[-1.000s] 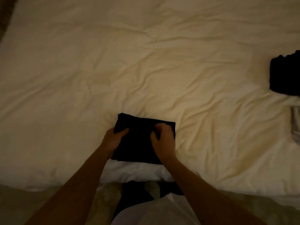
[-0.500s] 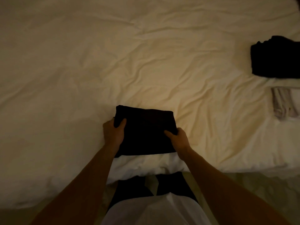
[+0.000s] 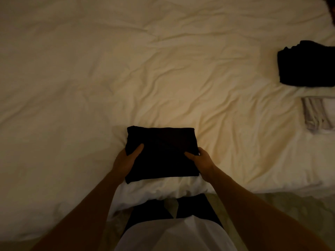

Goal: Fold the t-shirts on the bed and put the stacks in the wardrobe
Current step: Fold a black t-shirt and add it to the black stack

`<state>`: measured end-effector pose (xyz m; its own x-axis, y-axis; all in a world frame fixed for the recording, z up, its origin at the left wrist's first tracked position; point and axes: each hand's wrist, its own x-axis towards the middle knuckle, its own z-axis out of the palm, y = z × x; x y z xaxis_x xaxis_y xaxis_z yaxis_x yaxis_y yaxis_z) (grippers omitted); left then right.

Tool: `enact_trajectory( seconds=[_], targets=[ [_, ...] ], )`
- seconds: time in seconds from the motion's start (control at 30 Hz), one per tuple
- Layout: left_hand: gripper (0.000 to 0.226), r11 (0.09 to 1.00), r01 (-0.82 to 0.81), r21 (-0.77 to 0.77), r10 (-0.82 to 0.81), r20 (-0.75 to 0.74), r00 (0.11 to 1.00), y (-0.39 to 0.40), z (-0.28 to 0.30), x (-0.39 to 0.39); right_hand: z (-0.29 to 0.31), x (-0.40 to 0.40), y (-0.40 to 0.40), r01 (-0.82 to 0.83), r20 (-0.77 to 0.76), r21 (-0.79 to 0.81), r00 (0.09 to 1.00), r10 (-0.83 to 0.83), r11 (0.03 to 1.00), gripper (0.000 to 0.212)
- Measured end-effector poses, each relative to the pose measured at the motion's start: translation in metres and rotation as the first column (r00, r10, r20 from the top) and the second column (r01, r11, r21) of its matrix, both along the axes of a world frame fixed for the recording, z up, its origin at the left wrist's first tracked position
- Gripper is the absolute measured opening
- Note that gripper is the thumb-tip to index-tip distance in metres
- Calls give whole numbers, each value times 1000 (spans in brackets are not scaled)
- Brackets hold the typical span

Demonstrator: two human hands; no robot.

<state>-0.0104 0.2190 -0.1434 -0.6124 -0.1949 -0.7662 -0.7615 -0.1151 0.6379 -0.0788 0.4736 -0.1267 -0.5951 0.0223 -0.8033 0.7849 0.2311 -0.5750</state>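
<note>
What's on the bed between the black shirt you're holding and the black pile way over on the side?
Nothing; the head view shows only bare, wrinkled sheet between the folded black t-shirt and the black pile.

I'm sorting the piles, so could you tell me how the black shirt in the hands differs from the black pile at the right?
The black shirt is a neat flat rectangle; the black pile looks lumpier, with an uneven edge. The left hand and right hand grip the shirt at the bed's near edge; the pile lies untouched. Both are dark fabric.

A dim, yellowish picture

Soft warm light falls on the middle of the bed [image 3: 163, 78]; the corners go dark, and everything looks a bit blurry and grainy.
</note>
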Motion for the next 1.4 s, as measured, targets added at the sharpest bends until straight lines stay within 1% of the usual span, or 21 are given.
enact_trajectory(
  seconds=[0.07,0.13,0.23,0.33,0.43,0.53,0.6,0.63,0.67,0.7,0.77,0.83,0.87,0.9,0.97,1.03,1.13,1.2,1.27,1.33,1.4],
  targets=[
    [84,992,-52,114,55,-18,998,-4,2,1,5,-2,1,70,23,-78,997,-68,995,29],
    [94,975,-105,198,119,-59,991,-8,6,1,10,-5,3,109,27,-152,994,-106,982,29],
    [97,949,-182,257,221,-130,967,-6,12,0,19,-8,2,136,-16,-215,990,-143,967,26],
    [80,940,-236,246,284,-183,941,-1,17,-5,25,-10,-3,153,-75,-230,982,-175,961,26],
    [56,958,-224,179,266,-264,927,-1,25,-21,33,-21,-6,186,-124,-284,966,-229,940,28],
    [52,986,-167,26,167,-294,941,-1,21,-33,32,-30,1,137,-178,-264,966,-188,955,29],
    [56,990,-55,-128,26,-219,975,0,11,-33,25,-32,5,34,-191,-124,980,-57,992,31],
    [59,978,-14,-206,-20,-162,987,1,8,-31,20,-31,7,-51,-192,15,980,53,999,37],
    [62,954,-2,-301,-37,-122,992,2,6,-29,15,-31,8,-149,-188,200,964,187,968,46],
    [64,906,-13,-424,-40,-116,992,5,6,-27,11,-30,8,-229,-186,401,928,323,887,56],
    [64,707,-41,-706,-138,-194,971,12,12,-26,11,-27,1,-228,-281,693,788,548,684,61],
    [61,477,-65,-877,-377,-270,886,25,14,-33,11,-28,-10,-170,-394,811,549,737,560,55],
    [59,402,-46,-914,-496,-260,829,31,12,-39,8,-29,-16,-159,-405,843,443,800,514,54],
    [57,348,-7,-938,-585,-223,780,38,7,-44,3,-31,-22,-172,-384,865,376,844,470,54],
    [55,302,105,-948,-630,-116,767,43,-9,-48,-9,-32,-31,-249,-292,888,346,892,387,57],
    [56,367,175,-914,-515,-44,856,36,-24,-49,-22,-34,-31,-313,-213,881,408,888,355,63],
    [52,451,144,-881,-411,-62,910,19,-30,-47,-31,-39,-20,-352,-185,834,547,817,424,64],
    [52,604,82,-793,-315,-144,938,14,-28,-51,-31,-42,-14,-331,-274,751,631,725,572,62],
    [62,787,-9,-617,-128,-178,976,13,-22,-56,-27,-46,-14,-245,-332,551,813,479,798,68],
    [65,892,-47,-450,-1,-105,994,14,-13,-65,-22,-54,-13,-98,-248,343,950,191,934,58],
    [64,947,-65,-314,55,-42,998,13,-2,-71,-14,-58,-10,-25,-118,165,992,45,986,46]
  ],
)
